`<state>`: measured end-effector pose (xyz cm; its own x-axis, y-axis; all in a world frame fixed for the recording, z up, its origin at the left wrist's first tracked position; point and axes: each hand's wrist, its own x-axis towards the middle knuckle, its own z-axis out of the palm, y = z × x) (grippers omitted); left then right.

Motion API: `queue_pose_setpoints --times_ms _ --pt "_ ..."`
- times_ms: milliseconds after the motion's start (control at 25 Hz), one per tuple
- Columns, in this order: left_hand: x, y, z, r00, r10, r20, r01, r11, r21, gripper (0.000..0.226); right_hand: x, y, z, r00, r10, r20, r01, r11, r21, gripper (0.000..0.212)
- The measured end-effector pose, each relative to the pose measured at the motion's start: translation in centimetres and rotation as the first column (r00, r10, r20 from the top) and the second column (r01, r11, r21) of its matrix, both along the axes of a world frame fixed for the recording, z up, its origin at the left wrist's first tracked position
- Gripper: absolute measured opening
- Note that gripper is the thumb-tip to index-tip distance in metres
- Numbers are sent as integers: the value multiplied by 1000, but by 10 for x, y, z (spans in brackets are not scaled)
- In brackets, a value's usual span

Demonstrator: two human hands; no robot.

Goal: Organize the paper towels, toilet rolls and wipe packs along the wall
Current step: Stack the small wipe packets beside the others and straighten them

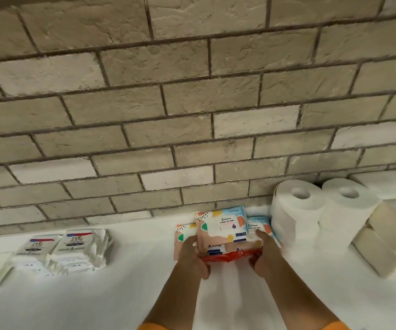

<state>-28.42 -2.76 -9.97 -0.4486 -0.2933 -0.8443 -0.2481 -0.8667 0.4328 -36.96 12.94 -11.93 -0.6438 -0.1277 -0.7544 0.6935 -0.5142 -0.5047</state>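
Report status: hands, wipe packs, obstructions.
Gripping wipe pack stack: left hand, right hand. Stack by brick wall, toilet rolls close right. Nothing blocking.

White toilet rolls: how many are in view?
4: upper left roll, lower left roll, upper right roll, lower right roll, two upright stacks by the wall, right of the wipe packs. More may hide behind them.

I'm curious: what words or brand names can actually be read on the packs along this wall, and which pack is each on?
"Dove": on the left white pack and the right white pack; the smaller print below is blurred.
"Stalove" (first letter unclear), "CLEANING WET WIPES": on the colourful wipe pack at centre.
"WET WIPES": on the blue-topped pack beside it; the rest is partly hidden.
Red pack: print too blurred to read.
Toilet rolls: no text.
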Motion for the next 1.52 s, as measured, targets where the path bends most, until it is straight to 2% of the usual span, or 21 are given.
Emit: queue_pose_setpoints --times_ms 200,440,640,800,960,1080,1200,1280,1320,1360,1400,1440,1480,1520 --pt "2 -6 -8 1000 -4 -5 3 999 -48 31 8 -10 -6 999 7 -47 -6 999 37 55" --pt "21 -38 -20 981 187 -45 -190 979 -74 41 31 -45 -9 997 67 -42 -66 997 42 48" --pt "46 -80 -26 950 297 -93 -306 946 -106 41 56 -94 -12 994 106 -3 -106 993 44 54" --pt "61 -107 -32 935 255 -247 -300 939 -166 43 75 -126 -14 990 137 7 -138 990 25 52" --pt "72 -121 -42 938 292 -187 -319 938 -134 49 83 -136 -15 993 119 -2 -119 992 37 53" --pt "73 -120 -40 938 260 -228 -299 941 -158 51 80 -128 -18 984 175 -23 -174 983 52 49" --pt "72 -104 -39 945 323 -47 -325 923 -208 60 79 -108 -26 973 229 -31 -223 964 145 41" --pt "75 -68 -46 913 371 172 -289 883 -369 62 81 -85 -33 977 203 -59 -182 950 253 37" --pt "78 -41 -50 882 424 206 -290 832 -473 52 82 -69 -37 981 172 -92 -137 943 302 34" --pt "78 -10 -54 883 446 148 -296 772 -562 34 82 -51 -43 980 141 -138 -85 933 350 29" --pt "77 21 -59 919 388 66 -264 733 -627 13 82 -32 -50 974 115 -193 -27 914 405 22" --pt "74 50 -66 959 284 18 -201 723 -661 13 80 -11 -55 964 93 -251 36 885 465 14" --pt "69 74 -75 986 164 -16 -129 709 -693 24 78 11 -59 952 82 -293 91 843 530 10" --pt "65 93 -82 998 28 -55 -60 695 -716 30 74 33 -61 947 75 -312 136 786 603 13"
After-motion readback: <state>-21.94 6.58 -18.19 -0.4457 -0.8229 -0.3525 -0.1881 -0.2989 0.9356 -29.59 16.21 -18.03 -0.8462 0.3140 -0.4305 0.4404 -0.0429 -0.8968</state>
